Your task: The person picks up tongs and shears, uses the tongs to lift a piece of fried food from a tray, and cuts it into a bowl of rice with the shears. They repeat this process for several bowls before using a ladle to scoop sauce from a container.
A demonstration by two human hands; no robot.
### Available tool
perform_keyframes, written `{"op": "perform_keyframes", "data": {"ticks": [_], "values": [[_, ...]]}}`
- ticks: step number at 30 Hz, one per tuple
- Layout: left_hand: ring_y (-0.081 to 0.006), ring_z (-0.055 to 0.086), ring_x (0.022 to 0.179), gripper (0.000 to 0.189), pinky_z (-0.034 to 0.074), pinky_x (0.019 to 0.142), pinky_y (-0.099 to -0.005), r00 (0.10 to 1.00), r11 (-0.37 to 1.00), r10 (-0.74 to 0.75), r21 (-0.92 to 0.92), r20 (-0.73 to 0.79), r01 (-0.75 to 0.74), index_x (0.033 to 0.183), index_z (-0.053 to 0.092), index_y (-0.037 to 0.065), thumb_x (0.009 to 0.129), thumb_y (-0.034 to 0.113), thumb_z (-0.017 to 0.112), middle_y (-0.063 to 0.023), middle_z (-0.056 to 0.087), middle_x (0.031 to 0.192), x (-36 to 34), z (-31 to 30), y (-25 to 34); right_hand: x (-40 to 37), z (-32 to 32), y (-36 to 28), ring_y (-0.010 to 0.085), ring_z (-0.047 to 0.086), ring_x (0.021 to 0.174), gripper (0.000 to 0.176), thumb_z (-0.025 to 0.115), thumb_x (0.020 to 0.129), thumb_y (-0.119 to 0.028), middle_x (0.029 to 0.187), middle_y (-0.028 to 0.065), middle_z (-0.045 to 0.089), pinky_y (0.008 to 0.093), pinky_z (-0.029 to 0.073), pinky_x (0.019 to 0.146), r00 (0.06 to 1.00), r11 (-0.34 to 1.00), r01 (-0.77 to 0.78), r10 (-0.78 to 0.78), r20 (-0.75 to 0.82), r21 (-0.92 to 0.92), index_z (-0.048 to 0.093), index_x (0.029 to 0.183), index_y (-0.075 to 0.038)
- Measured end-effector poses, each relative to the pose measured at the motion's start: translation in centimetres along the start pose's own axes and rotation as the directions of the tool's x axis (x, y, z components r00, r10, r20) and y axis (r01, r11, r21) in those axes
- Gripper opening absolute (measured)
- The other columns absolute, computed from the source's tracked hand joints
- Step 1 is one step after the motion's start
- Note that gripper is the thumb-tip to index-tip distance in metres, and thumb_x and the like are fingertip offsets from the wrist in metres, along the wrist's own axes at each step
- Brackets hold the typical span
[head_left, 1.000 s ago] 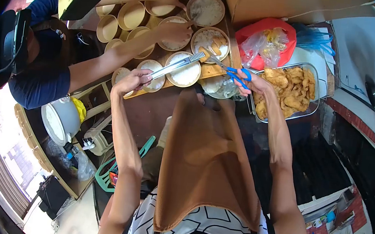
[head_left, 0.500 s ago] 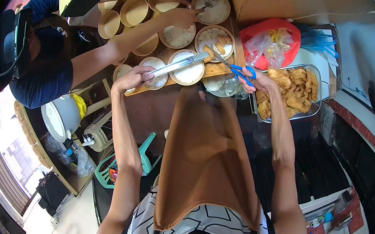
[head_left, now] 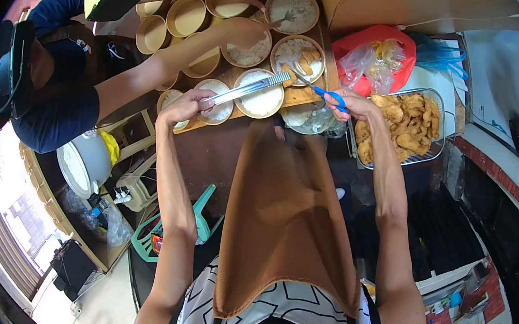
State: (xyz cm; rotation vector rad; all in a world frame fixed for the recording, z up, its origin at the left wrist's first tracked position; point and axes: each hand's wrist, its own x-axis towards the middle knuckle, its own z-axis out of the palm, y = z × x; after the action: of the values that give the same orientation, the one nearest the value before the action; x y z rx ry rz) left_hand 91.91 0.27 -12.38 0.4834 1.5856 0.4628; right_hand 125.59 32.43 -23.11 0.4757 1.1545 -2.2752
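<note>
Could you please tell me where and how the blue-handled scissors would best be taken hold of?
I'd grip the scissors by the blue handles, coming from the picture's right, fingers through the loops. The handles lie on that side, in the right hand; the blades point up-left toward the fried piece at the tips of the tongs, so that end seems best avoided.
</note>
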Motion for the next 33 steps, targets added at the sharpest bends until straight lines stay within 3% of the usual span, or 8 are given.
{"op": "perform_keyframes", "data": {"ticks": [9,11,14,16,19,23,29,33], "values": [[-0.0068,0.041,0.060,0.022,0.032,0.052,-0.0252,0.997,0.999,-0.029,0.017,-0.070,0.030,0.115,0.067,0.005,0.100,0.019,0.058,0.0039,0.053,0.076,-2.1,0.1,-1.7,-2.4,3.0,0.2,0.0099,0.050,0.045,0.055,0.057,0.097,-0.061,0.054,-0.0001,0.051,0.0241,0.038,0.047,0.984,0.990,0.109,-0.095,-0.153,0.085,0.054,0.077,-0.010],[-0.0067,0.040,0.059,0.022,0.032,0.052,-0.0252,0.996,0.999,-0.038,0.018,-0.079,0.040,0.114,0.066,0.005,0.100,0.019,0.058,0.0037,0.054,0.077,-2.5,0.4,-1.6,-2.9,3.8,0.5,0.0109,0.052,0.046,0.056,0.058,0.096,-0.062,0.055,0.0013,0.054,0.0243,0.039,0.048,0.960,0.997,0.077,-0.072,-0.271,0.006,0.055,0.076,-0.009],[-0.0081,0.044,0.065,0.023,0.035,0.057,-0.0256,0.994,0.998,-0.053,0.025,-0.095,0.056,0.115,0.066,0.003,0.100,0.019,0.059,0.0025,0.055,0.081,-2.7,0.9,-1.5,-2.9,5.1,0.4,0.0101,0.052,0.046,0.057,0.060,0.095,-0.062,0.055,0.0022,0.055,0.0247,0.040,0.048,0.953,0.996,0.041,-0.064,-0.295,-0.085,0.055,0.072,-0.010],[-0.0039,0.037,0.053,0.020,0.027,0.046,-0.0224,0.990,0.997,0.058,0.061,-0.126,-0.050,0.106,0.062,0.006,0.104,0.024,0.054,0.0051,0.047,0.072,-2.5,1.4,-1.9,-2.7,6.4,0.1,0.0092,0.052,0.045,0.058,0.061,0.094,-0.061,0.052,0.0013,0.054,0.0253,0.038,0.048,0.943,0.991,0.015,-0.059,-0.328,-0.135,0.054,0.067,-0.011],[-0.0039,0.037,0.052,0.019,0.027,0.046,-0.0223,0.989,0.995,0.070,0.073,-0.129,-0.061,0.106,0.062,0.006,0.104,0.024,0.055,0.0051,0.047,0.072,-2.2,1.6,-2.4,-1.9,6.5,0.2,0.0088,0.051,0.045,0.058,0.062,0.093,-0.061,0.050,0.0000,0.052,0.0254,0.037,0.048,0.935,0.970,-0.075,-0.011,-0.355,-0.229,0.054,0.063,-0.013],[-0.0041,0.037,0.054,0.019,0.027,0.047,-0.0225,0.985,0.994,0.092,0.070,-0.149,-0.082,0.106,0.062,0.006,0.104,0.023,0.055,0.0056,0.048,0.072,-2.3,1.7,-3.0,-1.8,7.0,0.6,0.0082,0.049,0.045,0.058,0.064,0.092,-0.061,0.049,-0.0006,0.052,0.0253,0.036,0.048,0.931,0.958,-0.043,-0.065,-0.360,-0.282,0.052,0.060,-0.015],[-0.0037,0.038,0.058,0.018,0.029,0.050,-0.0223,0.982,0.990,0.121,0.094,-0.143,-0.109,0.108,0.063,0.006,0.103,0.022,0.055,0.0071,0.048,0.074,-2.8,1.8,-3.0,-1.9,8.5,-0.3,0.0082,0.051,0.046,0.061,0.064,0.091,-0.065,0.050,-0.0006,0.052,0.0265,0.038,0.047,0.924,0.926,-0.119,-0.028,-0.381,-0.358,0.050,0.058,-0.016],[-0.0037,0.039,0.059,0.021,0.029,0.051,-0.0218,0.989,0.997,0.039,0.070,-0.139,-0.030,0.113,0.064,0.006,0.104,0.023,0.055,0.0072,0.048,0.075,-3.2,2.0,-3.1,-1.6,9.3,-0.1,0.0082,0.051,0.045,0.060,0.065,0.091,-0.063,0.050,-0.0002,0.053,0.0258,0.038,0.047,0.916,0.913,-0.159,-0.005,-0.400,-0.377,0.050,0.058,-0.016]]}}
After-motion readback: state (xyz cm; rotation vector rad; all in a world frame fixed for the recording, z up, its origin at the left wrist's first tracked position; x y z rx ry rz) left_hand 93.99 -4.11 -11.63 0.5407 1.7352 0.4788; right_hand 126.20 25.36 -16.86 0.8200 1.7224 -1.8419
